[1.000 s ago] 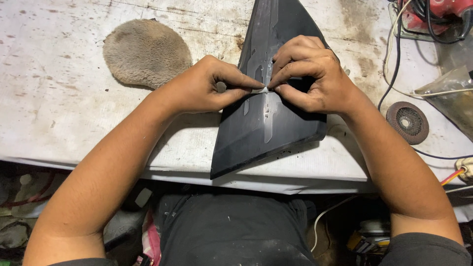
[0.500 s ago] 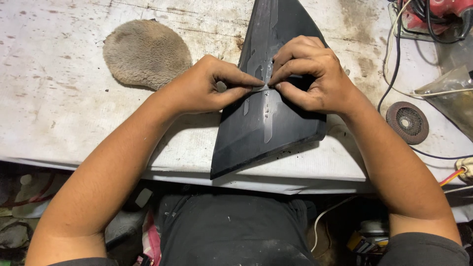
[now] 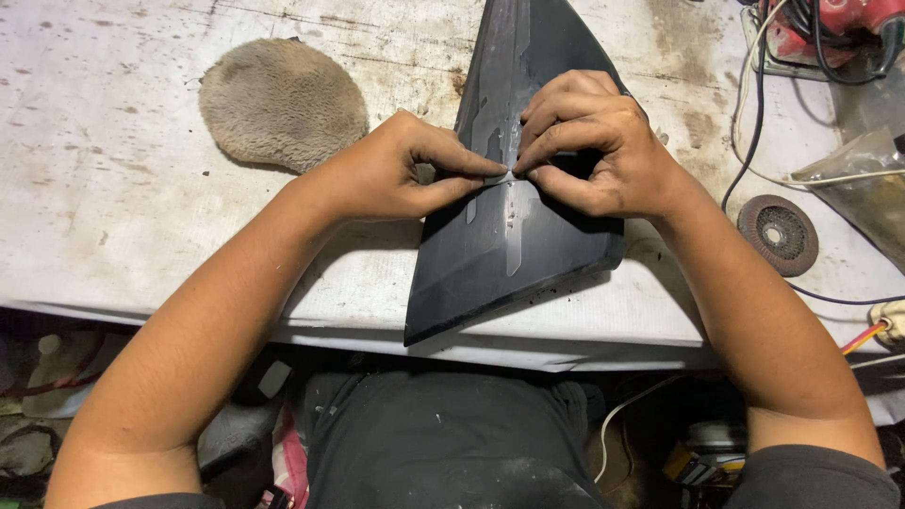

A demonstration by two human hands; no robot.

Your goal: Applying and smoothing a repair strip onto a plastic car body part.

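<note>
Black triangular panel [image 3: 528,254], grey scuffed streak; tan fuzzy pad [image 3: 281,102]; stained white table [image 3: 113,217]; rust-brown disc [image 3: 779,234].

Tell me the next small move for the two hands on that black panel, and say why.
Probably press and smooth further down the pale strip. Both the left hand and the right hand pinch at one spot midway along it on the black triangular panel, and the strip runs on toward the panel's near edge.

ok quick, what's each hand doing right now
Left hand: pinched shut, fingertips on the pale strip of the black panel.
Right hand: pinched shut on the same strip, meeting the left fingertips.
</note>
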